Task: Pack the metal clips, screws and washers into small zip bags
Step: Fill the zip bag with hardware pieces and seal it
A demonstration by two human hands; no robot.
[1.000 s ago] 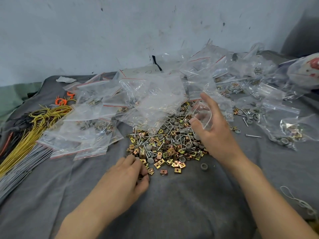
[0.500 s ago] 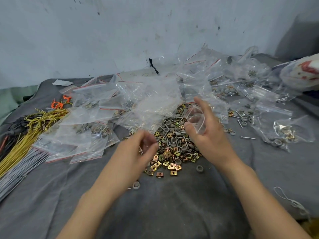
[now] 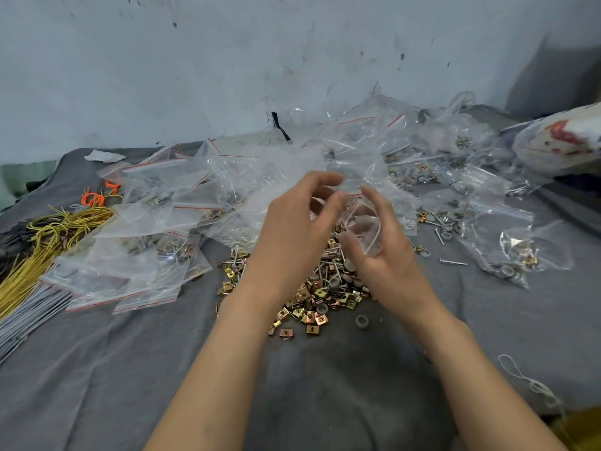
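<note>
Right hand: fingers curled round a small zip bag, held above the pile.
Left hand: fingertips bunched at the bag's mouth; contents could not be told.
Pile: clips, screws and washers lay mid grey cloth.

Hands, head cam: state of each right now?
Left hand: fingers curled at the mouth of the small zip bag; cannot tell if it holds anything.
Right hand: holding the small zip bag.
</note>
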